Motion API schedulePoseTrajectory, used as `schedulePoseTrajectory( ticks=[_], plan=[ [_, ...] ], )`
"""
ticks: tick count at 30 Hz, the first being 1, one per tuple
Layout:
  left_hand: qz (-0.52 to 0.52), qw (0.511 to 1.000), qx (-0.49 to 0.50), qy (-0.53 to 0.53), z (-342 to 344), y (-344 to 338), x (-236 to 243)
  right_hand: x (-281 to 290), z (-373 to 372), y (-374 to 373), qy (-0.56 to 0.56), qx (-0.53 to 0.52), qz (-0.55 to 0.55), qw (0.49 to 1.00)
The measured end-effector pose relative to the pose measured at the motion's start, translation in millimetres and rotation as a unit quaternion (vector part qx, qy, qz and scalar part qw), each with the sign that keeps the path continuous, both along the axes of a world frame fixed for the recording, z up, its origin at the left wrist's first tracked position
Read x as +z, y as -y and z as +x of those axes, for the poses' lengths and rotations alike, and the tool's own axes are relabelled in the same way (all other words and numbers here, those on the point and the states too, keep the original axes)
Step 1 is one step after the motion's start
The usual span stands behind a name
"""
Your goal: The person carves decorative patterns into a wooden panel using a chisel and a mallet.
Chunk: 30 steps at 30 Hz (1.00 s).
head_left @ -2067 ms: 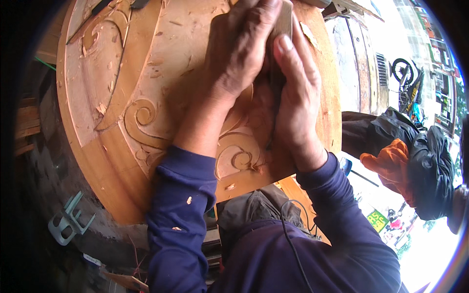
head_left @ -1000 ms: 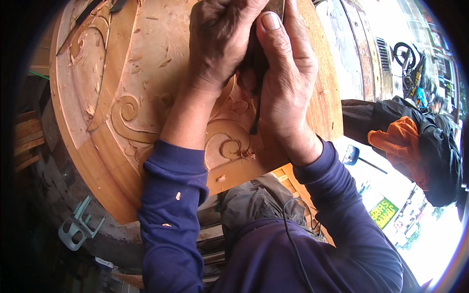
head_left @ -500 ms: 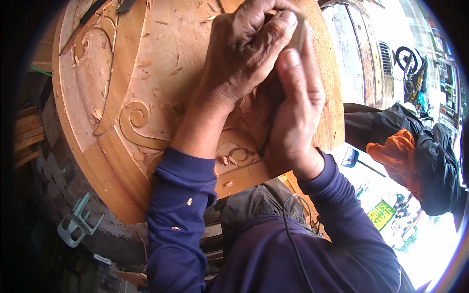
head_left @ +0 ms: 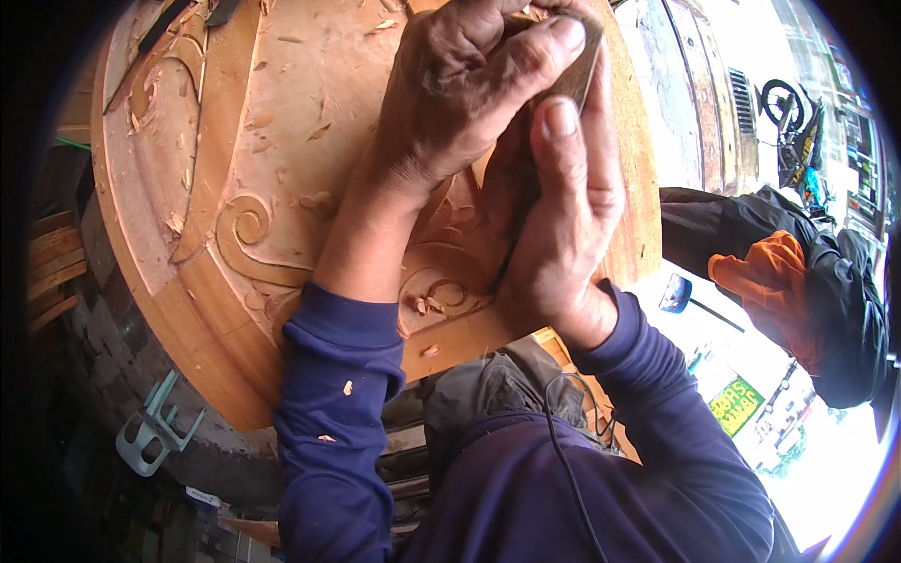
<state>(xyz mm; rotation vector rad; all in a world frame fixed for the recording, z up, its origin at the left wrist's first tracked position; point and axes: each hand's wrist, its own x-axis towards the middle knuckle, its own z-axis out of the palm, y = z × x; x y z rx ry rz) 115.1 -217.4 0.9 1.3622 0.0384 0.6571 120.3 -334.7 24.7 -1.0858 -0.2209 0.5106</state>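
A brown, flat-faced wooden block (head_left: 588, 70) sits between my two hands over a carved wooden panel (head_left: 319, 56). My left hand (head_left: 469, 89) is closed over the block from above, its thumb lying across the top. From the right, my right hand (head_left: 570, 197) presses against the same block, its thumb and index finger straight along either side of the block's lower end. Its other fingers are in shadow, and the block's underside is hidden. Scrolls in relief, one a spiral (head_left: 247, 225), decorate the panel. Pale wood shavings (head_left: 429, 305) lie beside the wrists.
Dark tools (head_left: 164, 28) rest at the panel's upper left. A pale green plastic stool (head_left: 155, 427) is on the floor at left, near stacked wood (head_left: 52, 267). Dark cloth and an orange cloth (head_left: 774, 277) lie at right, with a bicycle (head_left: 788, 113) beyond.
Both hands stay together on the block, which now shows more of its flat face. The panel and its shavings appear slightly further left in the picture.
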Motion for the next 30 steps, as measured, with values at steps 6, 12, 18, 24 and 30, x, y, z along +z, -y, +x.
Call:
schedulePoseTrajectory(
  ticks=[6, 12, 18, 24, 30],
  plan=[
    [-0.016, 1.000, 0.022, 0.011, -0.5, 1.5, -2.2, -14.1, 3.2, 7.0, -0.048, 0.038, 0.026, 0.998],
    [-0.069, 0.997, 0.000, 0.047, 7.9, -11.6, 8.2, 9.0, 23.1, 0.0, -0.112, 0.115, 0.123, 0.979],
    [-0.044, 0.994, 0.065, 0.082, 6.5, -6.7, 2.7, 15.0, 21.7, -12.3, 0.053, 0.130, 0.013, 0.990],
    [-0.116, 0.991, 0.020, 0.069, -7.5, -10.9, 15.5, 2.5, 20.2, -7.1, 0.161, 0.137, 0.002, 0.977],
    [-0.105, 0.990, 0.088, 0.023, -7.0, -8.5, 19.4, 1.1, 11.4, -16.2, 0.145, 0.142, 0.018, 0.979]
  ],
)
